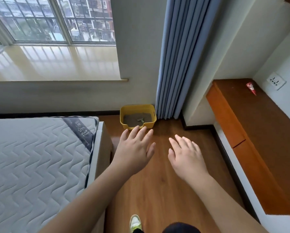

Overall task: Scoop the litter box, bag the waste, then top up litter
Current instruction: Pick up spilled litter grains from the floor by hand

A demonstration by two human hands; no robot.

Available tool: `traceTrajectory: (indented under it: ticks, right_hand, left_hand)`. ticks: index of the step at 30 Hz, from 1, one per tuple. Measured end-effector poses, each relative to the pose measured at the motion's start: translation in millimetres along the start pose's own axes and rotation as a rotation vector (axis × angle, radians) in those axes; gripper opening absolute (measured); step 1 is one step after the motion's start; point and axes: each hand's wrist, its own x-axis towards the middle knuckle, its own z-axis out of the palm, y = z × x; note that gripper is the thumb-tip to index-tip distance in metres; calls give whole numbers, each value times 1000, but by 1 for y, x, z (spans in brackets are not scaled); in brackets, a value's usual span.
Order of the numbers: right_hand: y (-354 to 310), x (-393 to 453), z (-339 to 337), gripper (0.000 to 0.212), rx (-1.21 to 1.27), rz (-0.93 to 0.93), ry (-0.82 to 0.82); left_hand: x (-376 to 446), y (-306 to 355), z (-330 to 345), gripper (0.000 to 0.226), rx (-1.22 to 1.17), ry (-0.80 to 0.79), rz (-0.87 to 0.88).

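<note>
both arms reach forward over the wood floor (pixel 166 190), left hand (pixel 134 152) and right hand (pixel 186 157) palms down, fingers spread and empty, short of the yellow litter box (pixel 138 108) in the corner.

left hand (pixel 135 151) flat, right hand (pixel 187 154) flat

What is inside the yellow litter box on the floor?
The yellow litter box holds grey-brown litter, with a small green scoop lying on top. Waste clumps cannot be made out at this distance, and anything under the litter is covered.
</note>
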Motion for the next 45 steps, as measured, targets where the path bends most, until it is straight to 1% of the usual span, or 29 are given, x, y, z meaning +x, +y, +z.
traceTrajectory:
  ticks: [4, 6, 9, 11, 14, 19, 21, 24, 29, 34, 36, 40, 45]
  right_hand:
    - [13, 44, -4, 52, -15, 5, 17]
    - [25, 62, -1, 56, -12, 11, 13]
    - [51, 93, 10, 56, 8, 18, -5]
    - [70, 120, 15, 60, 25, 29, -21]
    - [101, 170, 20, 54, 50, 0, -59]
    - [150, 245, 14, 57, 69, -24, -57]
    - [165, 271, 8, 61, 74, -32, -36]
    - [180, 306, 4, 54, 71, -56, -58]
    - [191, 350, 7, 55, 90, -63, -63]
    - [193, 391, 29, 56, 57, -47, -71]
    - [190, 409, 40, 58, 42, -38, -81]
    - [188, 454, 66, 60, 27, -14, -44]
    - [178, 512, 99, 58, -13, -1, -24]
  left_hand:
    - [52, -3, 8, 64, -2, -53, 49]
    - [78, 0, 16, 63, -8, -64, 63]
    - [120, 4, 29, 61, -17, -91, 69]
    - [151, 6, 39, 60, -12, -108, 69]
    - [200, 10, 51, 60, 4, -136, 49]
    - [279, 20, 55, 62, 13, -98, 27]
    - [305, 21, 56, 63, 22, -84, 21]
    - [338, 19, 58, 63, 15, -78, -12]
    - [378, 14, 69, 64, -6, -77, -27]
    - [417, -2, 90, 68, -35, -102, 35]
    - [434, -11, 104, 70, -51, -107, 32]
    - [479, -26, 138, 72, -56, -137, 49]
    - [533, -50, 180, 68, -78, -149, 56]
